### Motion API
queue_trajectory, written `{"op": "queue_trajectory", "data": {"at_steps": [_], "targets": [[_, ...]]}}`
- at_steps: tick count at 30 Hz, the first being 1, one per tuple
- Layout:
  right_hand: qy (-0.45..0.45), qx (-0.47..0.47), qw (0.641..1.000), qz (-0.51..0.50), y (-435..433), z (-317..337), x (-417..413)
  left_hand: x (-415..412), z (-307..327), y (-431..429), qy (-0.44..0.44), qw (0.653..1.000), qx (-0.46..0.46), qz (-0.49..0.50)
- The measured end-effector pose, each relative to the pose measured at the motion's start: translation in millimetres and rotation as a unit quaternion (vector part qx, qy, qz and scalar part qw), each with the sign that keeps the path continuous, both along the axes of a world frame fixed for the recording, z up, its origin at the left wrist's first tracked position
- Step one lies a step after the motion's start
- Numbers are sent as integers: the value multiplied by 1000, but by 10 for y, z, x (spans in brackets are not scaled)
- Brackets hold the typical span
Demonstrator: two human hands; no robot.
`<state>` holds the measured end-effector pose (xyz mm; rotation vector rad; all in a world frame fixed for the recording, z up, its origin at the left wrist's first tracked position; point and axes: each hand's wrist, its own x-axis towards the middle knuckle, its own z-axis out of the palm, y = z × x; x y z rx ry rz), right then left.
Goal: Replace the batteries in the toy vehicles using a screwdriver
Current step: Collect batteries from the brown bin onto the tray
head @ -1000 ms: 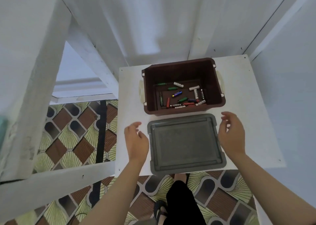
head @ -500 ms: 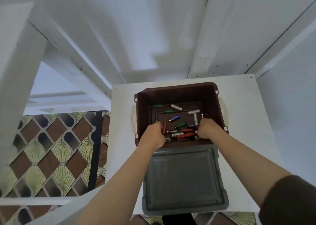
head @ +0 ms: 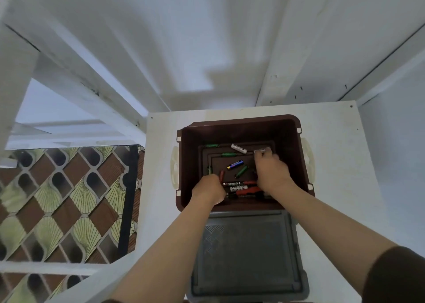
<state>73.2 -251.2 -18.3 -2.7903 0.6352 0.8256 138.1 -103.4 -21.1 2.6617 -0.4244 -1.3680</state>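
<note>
A brown bin [head: 239,123] stands on the white table [head: 161,160] and holds several loose batteries: green [head: 241,170], blue [head: 235,164], white [head: 238,148] and a black Eveready one [head: 232,184]. A red-handled screwdriver [head: 249,190] lies along the bin's near wall. My left hand [head: 208,191] is inside the bin at the near left, fingers curled down over that row; what they hold is hidden. My right hand [head: 271,172] reaches to the far right of the bin, its fingertips pinching a white battery [head: 264,150]. No toy vehicle is in view.
The bin's grey lid [head: 248,256] lies upturned on the table just in front of the bin, under my forearms. White walls close in behind and to the right. A white railing [head: 76,91] and patterned floor tiles [head: 69,199] are on the left.
Both hands left the lid's sides and went into the bin. Since then my right hand has moved from the near row to the far right battery; my left has stayed put.
</note>
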Motion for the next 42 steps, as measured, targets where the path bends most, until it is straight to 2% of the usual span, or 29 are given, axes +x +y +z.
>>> {"op": "queue_trajectory", "data": {"at_steps": [2,4,7,13,18,28,32,38,40,42], "targets": [[61,-59,992,93,-72,-42,28,-17,-28,2,-21,1000,-10,0],[120,-78,977,155,-171,-81,43,-9,-38,-13,-83,996,-30,-12],[141,-78,964,211,-268,-134,28,45,-98,-48,-149,984,-73,-62],[119,-64,953,271,-330,-198,-5,133,-190,-141,-105,994,-34,-17],[116,-36,946,299,-372,-185,57,81,-268,-163,-92,995,-46,14],[96,39,959,264,-390,-187,45,97,-346,-245,-69,968,-117,-212],[87,73,973,201,-313,-236,35,162,-340,-247,-66,951,-129,-271],[43,55,980,186,-265,-298,24,170,-384,-280,-102,928,-163,-318],[25,72,988,131,-286,-291,40,197,-393,-273,-111,929,-165,-311],[-19,96,995,32,-295,-251,64,237,-392,-263,-134,920,-154,-335]]}}
